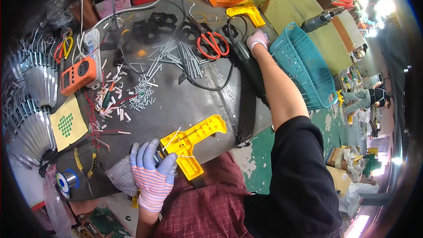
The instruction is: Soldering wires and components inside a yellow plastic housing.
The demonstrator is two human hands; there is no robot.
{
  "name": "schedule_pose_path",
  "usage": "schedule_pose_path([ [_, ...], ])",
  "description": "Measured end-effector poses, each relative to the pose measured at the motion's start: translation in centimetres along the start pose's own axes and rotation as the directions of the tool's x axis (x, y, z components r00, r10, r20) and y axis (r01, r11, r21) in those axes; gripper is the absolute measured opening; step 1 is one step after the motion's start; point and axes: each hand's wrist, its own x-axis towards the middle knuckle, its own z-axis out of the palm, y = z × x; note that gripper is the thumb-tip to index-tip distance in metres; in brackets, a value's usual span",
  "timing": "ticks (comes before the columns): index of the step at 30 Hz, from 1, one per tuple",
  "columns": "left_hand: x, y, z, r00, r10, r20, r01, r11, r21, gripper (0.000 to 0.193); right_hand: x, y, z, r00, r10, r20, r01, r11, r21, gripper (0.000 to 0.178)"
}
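My left hand [152,174], in a striped glove with grey fingertips, grips the end of a yellow pistol-shaped plastic housing [189,143] near the table's front edge. The housing's ribbed inside faces up, and thin white leads lie across it. A dark part under my fingers is mostly hidden. My right arm stretches to the far right. There my gloved right hand [257,39] is just below another yellow pistol-shaped housing [247,14]; its fingers are mostly hidden. Beside that forearm lies a black corded power tool [247,64].
Red-handled scissors [213,45], long metal rods [190,59] and loose screws [142,96] lie across the table. An orange meter [78,76] stands left, near a solder spool [67,180]. Bubble wrap [122,175] touches my left hand. A teal basket [304,68] stands right.
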Motion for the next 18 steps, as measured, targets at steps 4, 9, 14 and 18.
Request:
schedule_pose_path([
  [4, 0.5, 0.2, -1.3, 1.000, -0.019, 0.023, 0.019, 1.000, -0.004, 0.026, -3.3, -1.9, -6.9, 0.968, -0.179, 0.178, -0.125, 0.274, 0.953, 0.034],
  [9, 2.0, 0.1, -4.5, 0.910, -0.415, 0.007, 0.262, 0.562, -0.785, 0.037, -15.4, -3.3, -15.5, 0.538, -0.793, 0.286, -0.703, -0.234, 0.672, 0.030],
  [14, 10.3, 1.2, -4.8, 0.911, -0.410, -0.038, 0.045, 0.190, -0.981, 0.031, -25.1, -6.0, -16.8, 0.281, -0.917, 0.283, -0.743, -0.021, 0.669, 0.048],
  [18, 9.8, 1.3, -5.5, 0.935, -0.224, 0.275, 0.145, -0.468, -0.872, 0.026, -28.3, -7.8, -18.5, 0.165, -0.906, 0.389, -0.795, 0.112, 0.597, 0.036],
])
